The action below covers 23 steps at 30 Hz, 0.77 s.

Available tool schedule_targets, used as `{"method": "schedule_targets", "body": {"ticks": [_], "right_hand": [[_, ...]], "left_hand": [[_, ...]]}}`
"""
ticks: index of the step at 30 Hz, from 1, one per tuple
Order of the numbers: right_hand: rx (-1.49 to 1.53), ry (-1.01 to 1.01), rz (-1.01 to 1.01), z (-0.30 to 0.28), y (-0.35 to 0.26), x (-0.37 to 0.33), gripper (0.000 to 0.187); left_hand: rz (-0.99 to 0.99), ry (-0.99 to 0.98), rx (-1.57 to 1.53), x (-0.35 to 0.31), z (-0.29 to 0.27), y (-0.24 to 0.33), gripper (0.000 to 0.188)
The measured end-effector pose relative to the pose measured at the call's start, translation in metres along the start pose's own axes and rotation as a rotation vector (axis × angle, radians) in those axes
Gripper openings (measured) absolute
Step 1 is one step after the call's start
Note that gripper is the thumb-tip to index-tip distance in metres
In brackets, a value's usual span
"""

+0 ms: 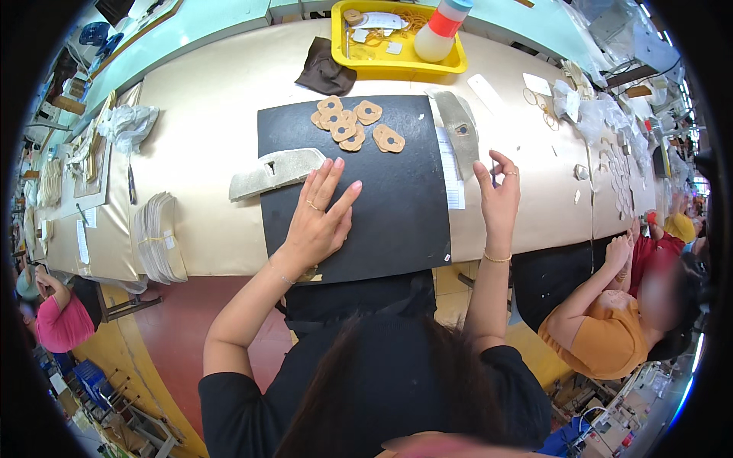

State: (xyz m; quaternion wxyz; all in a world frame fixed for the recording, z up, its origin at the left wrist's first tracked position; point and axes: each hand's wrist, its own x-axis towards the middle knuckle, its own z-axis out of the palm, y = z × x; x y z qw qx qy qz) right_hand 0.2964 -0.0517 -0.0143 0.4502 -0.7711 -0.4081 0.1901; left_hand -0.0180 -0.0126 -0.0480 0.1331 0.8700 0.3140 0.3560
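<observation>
My left hand (pixel 324 212) is open over the black mat (pixel 366 229), fingers spread, fingertips at the right end of a grey curved strap-like piece (pixel 282 172) with a small cut-out. Whether they press on it I cannot tell. Right of the mat is my right hand (pixel 500 200), raised with fingers curled; a small slim thing shows between them, too small to name. Just above that hand lies a second grey curved piece (pixel 458 133) with a similar cut-out. Several tan rounded patches with dark centre holes (pixel 341 126) lie loosely heaped on the mat's far part.
A yellow tray (pixel 397 72) at the back holds a white bottle with a red band (pixel 441 34). Beside it lies a dark brown cloth piece (pixel 326 67). Stacked grey strips (pixel 159 237) stand at left. A paper sheet (pixel 450 179) adjoins the mat. A co-worker in orange (pixel 599 336) sits at right.
</observation>
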Motion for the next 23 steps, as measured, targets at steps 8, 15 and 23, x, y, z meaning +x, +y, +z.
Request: {"method": "schedule_targets", "body": {"ticks": [8, 15, 23], "right_hand": [[-0.046, -0.216, -0.161, 0.028, -0.032, -0.038, 0.047], [-0.005, -1.054, 0.033, -0.05, -0.038, -0.061, 0.022], [-1.131, -1.42, 0.279, -0.026, 0.211, -0.177, 0.038]], "left_hand": [[0.02, -0.048, 0.013, 0.003, -0.002, 0.001, 0.063], [0.035, -0.143, 0.023, 0.008, -0.006, 0.005, 0.054], [0.06, -0.196, 0.035, 0.008, -0.005, 0.005, 0.049]]}}
